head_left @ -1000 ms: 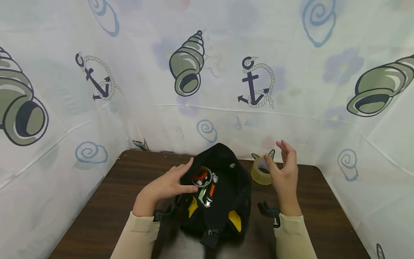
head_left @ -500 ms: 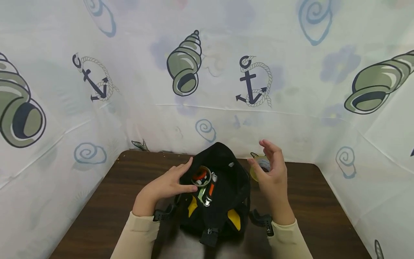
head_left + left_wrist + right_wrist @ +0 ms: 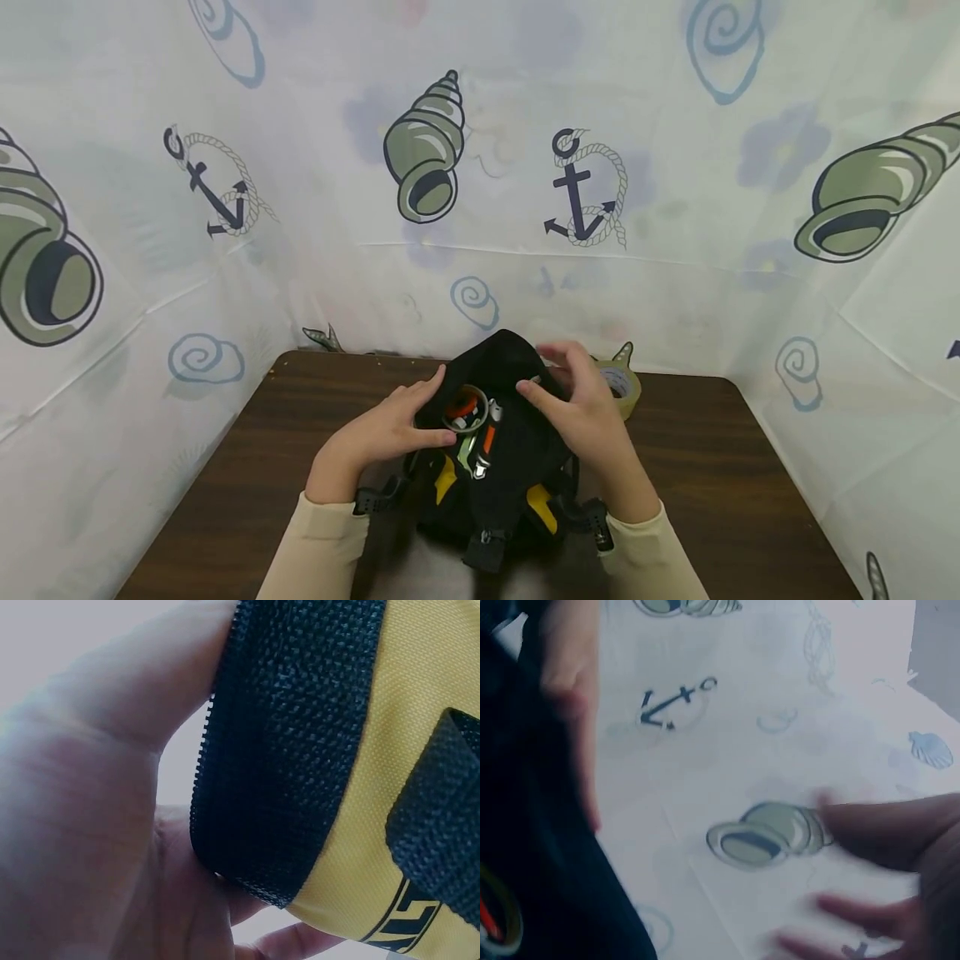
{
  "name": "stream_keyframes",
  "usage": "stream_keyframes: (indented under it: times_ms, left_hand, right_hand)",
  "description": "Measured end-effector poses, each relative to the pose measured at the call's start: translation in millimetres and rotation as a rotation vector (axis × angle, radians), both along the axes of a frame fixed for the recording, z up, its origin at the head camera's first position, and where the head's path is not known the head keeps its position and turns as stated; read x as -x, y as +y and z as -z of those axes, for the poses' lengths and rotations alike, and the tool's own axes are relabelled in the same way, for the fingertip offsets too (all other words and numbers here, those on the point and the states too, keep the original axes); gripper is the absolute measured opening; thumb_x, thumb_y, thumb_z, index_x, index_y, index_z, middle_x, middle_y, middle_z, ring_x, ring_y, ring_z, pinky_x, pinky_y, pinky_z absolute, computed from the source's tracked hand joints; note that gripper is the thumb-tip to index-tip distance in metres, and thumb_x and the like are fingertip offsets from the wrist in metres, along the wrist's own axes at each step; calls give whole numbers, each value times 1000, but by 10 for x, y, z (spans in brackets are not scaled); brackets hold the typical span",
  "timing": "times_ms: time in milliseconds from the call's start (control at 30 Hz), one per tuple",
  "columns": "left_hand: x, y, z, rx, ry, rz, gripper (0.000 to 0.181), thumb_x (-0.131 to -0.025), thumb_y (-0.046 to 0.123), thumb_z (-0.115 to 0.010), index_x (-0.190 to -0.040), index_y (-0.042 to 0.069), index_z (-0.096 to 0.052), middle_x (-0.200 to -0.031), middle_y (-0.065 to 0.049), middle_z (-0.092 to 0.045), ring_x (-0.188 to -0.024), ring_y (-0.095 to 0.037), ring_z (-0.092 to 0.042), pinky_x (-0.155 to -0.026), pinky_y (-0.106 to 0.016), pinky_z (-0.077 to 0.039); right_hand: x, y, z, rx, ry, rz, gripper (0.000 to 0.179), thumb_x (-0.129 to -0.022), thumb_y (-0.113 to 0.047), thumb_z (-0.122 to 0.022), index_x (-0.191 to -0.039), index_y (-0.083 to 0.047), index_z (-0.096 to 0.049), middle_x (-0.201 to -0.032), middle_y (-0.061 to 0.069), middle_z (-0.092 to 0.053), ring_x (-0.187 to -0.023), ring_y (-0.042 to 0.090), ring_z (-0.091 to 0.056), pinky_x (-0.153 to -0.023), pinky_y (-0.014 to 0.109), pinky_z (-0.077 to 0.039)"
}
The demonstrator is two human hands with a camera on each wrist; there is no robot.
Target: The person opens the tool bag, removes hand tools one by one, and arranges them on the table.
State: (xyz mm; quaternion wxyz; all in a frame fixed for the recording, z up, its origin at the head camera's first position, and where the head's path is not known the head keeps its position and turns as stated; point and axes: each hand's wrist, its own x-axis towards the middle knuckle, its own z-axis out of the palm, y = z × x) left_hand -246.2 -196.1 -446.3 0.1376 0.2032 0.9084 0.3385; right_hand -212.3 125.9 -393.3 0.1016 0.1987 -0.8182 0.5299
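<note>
A black bag with yellow panels [image 3: 521, 442] stands on the table, its top gaping toward me. My left hand [image 3: 386, 429] grips its left zippered edge [image 3: 270, 750], thumb on the inner side and fingers outside. At the bag's right rim is my right hand [image 3: 588, 408], thumb and fingers spread; in the right wrist view the right hand [image 3: 892, 855] is blurred and apart from the bag. Inside the bag lie a tape roll [image 3: 485, 412] with small orange and white items in its ring, an orange-and-black tool [image 3: 489, 439] and a green-handled item [image 3: 465, 452].
Behind my right hand, a yellowish roll of packing tape [image 3: 629, 400] stands near the back edge of the brown table [image 3: 712, 475]. White cloth walls [image 3: 510, 192] printed with shells and anchors enclose the back and both sides.
My right hand has moved left, from in front of the packing tape to the bag's right rim. The left hand keeps its grip on the bag.
</note>
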Motion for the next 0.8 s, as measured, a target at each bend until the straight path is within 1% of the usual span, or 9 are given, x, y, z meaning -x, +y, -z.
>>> stream_keyframes:
  times_ms: [67,133,233,367,467,533,667,733,800]
  left_hand:
    - [-2,1,-6,2,1,-6,113,-94,69,-75,-177,33,-7,-184,-12,-19,-169,-49,-11,-127,-79,-21]
    - [-6,2,-15,3,4,-5,114,-94,70,-75,-177,32,-7,-183,-13,-21,-168,-49,-15,-126,-79,-23]
    - [-12,4,-25,2,1,-3,114,-94,69,-75,-177,31,-8,-182,-15,-23,-167,-48,-19,-126,-79,-26]
    - [-10,1,-34,4,10,7,113,-95,68,-75,-178,30,-8,-182,-16,-24,-167,-48,-20,-125,-79,-27]
    - [-1,-6,-45,7,11,10,113,-95,68,-75,-178,30,-7,-182,-14,-23,-168,-50,-17,-125,-80,-26]
    - [7,-13,-49,8,9,12,113,-95,68,-74,-177,30,-7,-183,-12,-21,-168,-50,-15,-125,-80,-25]
    - [11,-19,-44,9,8,12,113,-96,68,-74,-177,30,-6,-183,-11,-19,-169,-51,-10,-125,-81,-23]
    - [5,-20,-36,10,7,13,113,-96,68,-74,-177,30,-7,-184,-10,-18,-169,-51,-7,-125,-81,-21]
    - [2,-15,-30,11,1,16,113,-95,69,-74,-177,31,-6,-184,-8,-17,-169,-51,-5,-126,-82,-20]
  right_hand:
    - [41,-89,-46,-96,-145,-48,54,-101,-36,-81,-146,-15,-59,-153,9,-60,-146,33,-58,-124,55,-45]
    - [92,-180,-82,-205,-250,-81,53,-100,-42,-81,-143,-17,-61,-151,9,-62,-144,33,-60,-122,57,-47]
    - [193,-303,-119,-321,-330,-91,52,-99,-44,-81,-139,-16,-64,-149,13,-65,-136,33,-64,-116,57,-53]
    - [334,-453,-147,-486,-348,-49,58,-97,-47,-83,-139,-12,-64,-140,13,-67,-117,30,-69,-106,53,-59]
    - [437,-578,-135,-618,-350,-30,65,-93,-52,-86,-138,-10,-63,-131,12,-67,-102,26,-67,-100,50,-60]
    - [510,-669,-98,-692,-346,-33,68,-91,-53,-87,-137,-9,-64,-126,12,-67,-96,25,-66,-96,49,-61]
    - [660,-824,54,-751,-350,-58,70,-89,-50,-90,-135,-3,-65,-120,14,-70,-96,25,-68,-95,49,-62]
    - [712,-874,152,-749,-362,-70,74,-89,-48,-91,-138,0,-64,-126,17,-69,-101,27,-69,-99,50,-61]
    - [746,-901,251,-716,-377,-80,79,-88,-47,-92,-143,2,-61,-136,20,-66,-109,29,-69,-105,51,-59]
